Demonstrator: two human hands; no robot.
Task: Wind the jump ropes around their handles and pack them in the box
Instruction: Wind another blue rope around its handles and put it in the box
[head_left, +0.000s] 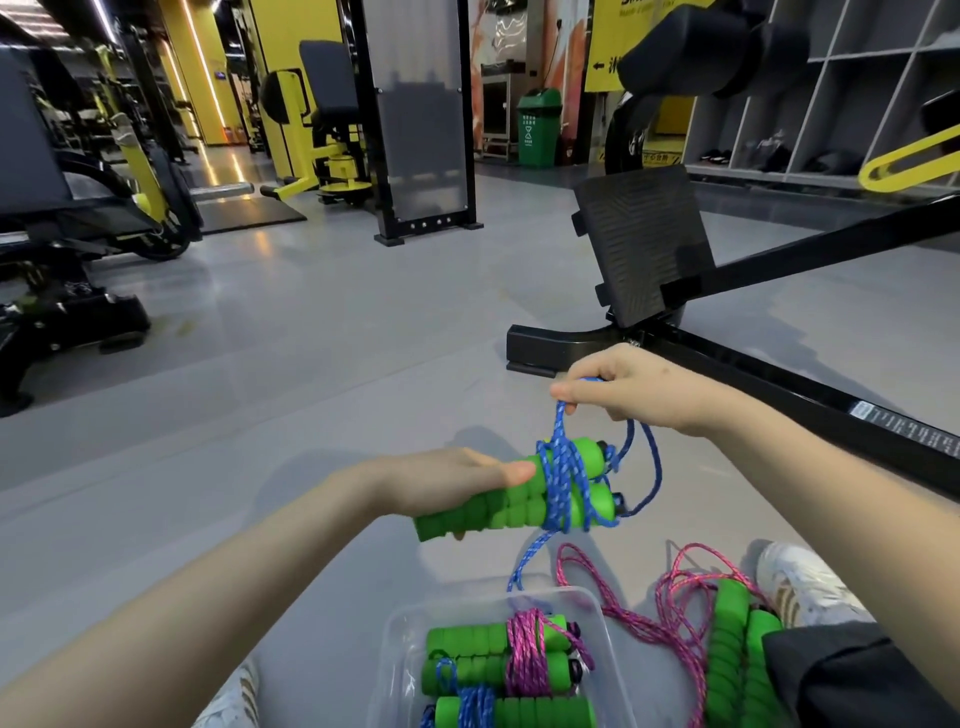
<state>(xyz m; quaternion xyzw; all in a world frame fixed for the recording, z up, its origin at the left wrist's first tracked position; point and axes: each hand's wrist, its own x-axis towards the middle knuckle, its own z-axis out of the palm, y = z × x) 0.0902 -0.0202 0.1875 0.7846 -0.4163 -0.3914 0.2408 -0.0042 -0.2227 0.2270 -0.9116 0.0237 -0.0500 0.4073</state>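
Left hand (452, 483) grips two green handles (519, 506) side by side, dead centre, with blue rope (561, 478) wrapped around their right ends. Right hand (628, 387) pinches that rope up at 1 o'clock from the handles, and a tail hangs down. Clear box (400, 639) sits at 6 o'clock with a pink bundle (524, 652) and a blue bundle (478, 706) inside. Loose pink rope (670, 613) lies on the floor at 5 o'clock.

Black footplate (641, 244), green bin (538, 127), white sneaker (802, 582)

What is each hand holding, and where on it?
The left hand grips the two green handles at their bare ends; the right hand pinches the blue rope above the windings.
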